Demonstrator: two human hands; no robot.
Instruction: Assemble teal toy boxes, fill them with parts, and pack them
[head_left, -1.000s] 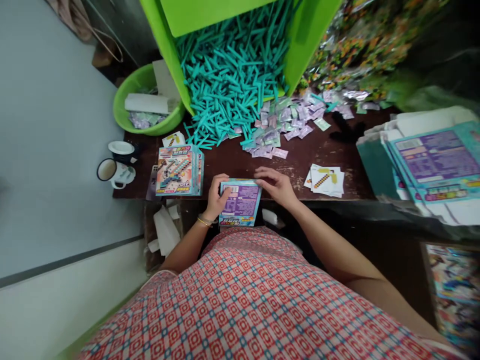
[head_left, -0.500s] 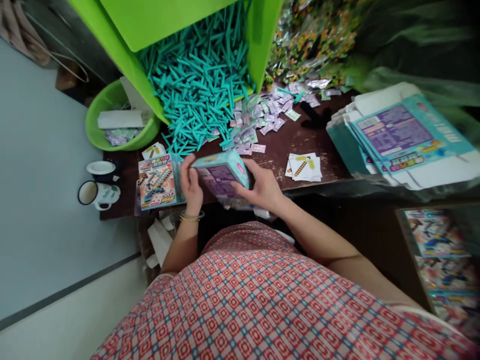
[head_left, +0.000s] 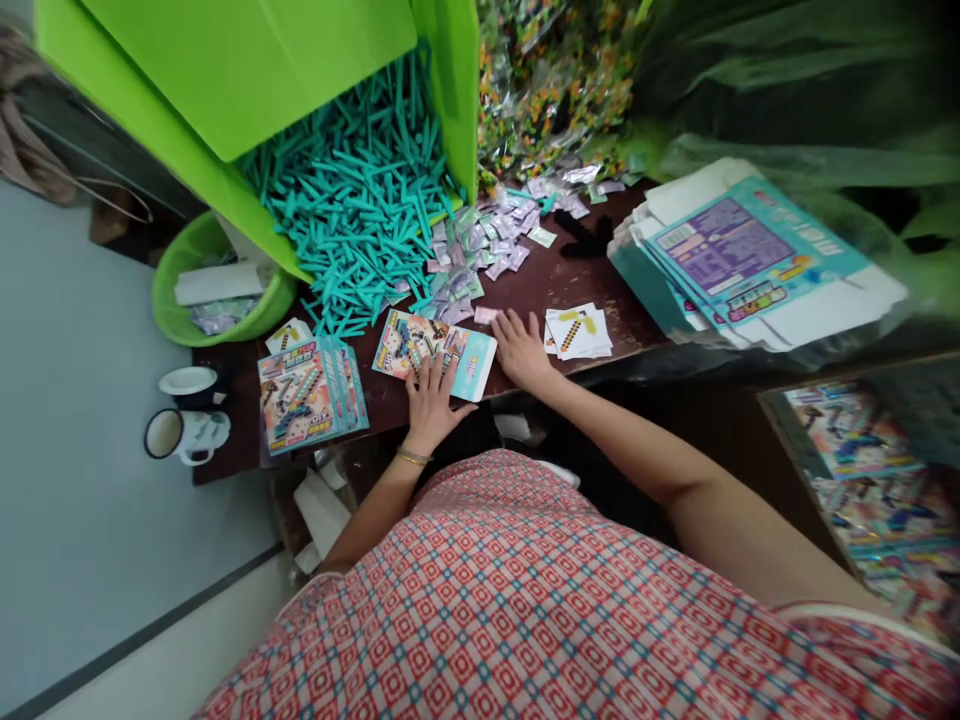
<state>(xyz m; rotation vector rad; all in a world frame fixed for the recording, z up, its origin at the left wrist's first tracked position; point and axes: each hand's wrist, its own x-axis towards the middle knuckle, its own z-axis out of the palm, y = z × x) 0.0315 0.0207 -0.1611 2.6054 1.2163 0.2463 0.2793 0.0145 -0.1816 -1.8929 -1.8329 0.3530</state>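
Note:
A printed toy box (head_left: pixel 469 360) lies flat on the table, picture side up, its teal end pointing right. My left hand (head_left: pixel 433 405) rests on it with the fingers spread. Just right of the box, my right hand (head_left: pixel 523 352) lies palm down, fingers apart. Its fingertips reach a small pink packet (head_left: pixel 486 315) at the edge of a pile of purple and green packets (head_left: pixel 472 245). Several similar boxes (head_left: pixel 298 395) stand stacked to the left. A few cards with a pickaxe picture (head_left: pixel 579 332) lie right of my right hand.
A green bin (head_left: pixel 457 110) spills teal sticks (head_left: pixel 367 210) onto the table. Flattened boxes (head_left: pixel 739 255) are stacked at the right. A green basin (head_left: pixel 169 300) and an enamel mug (head_left: pixel 187 437) stand at the left. More printed boxes (head_left: pixel 855 430) sit low at the right.
The box was held between both hands and now lies on the table under my left hand. My right hand has let go of it and moved to the packets. The view has shifted right.

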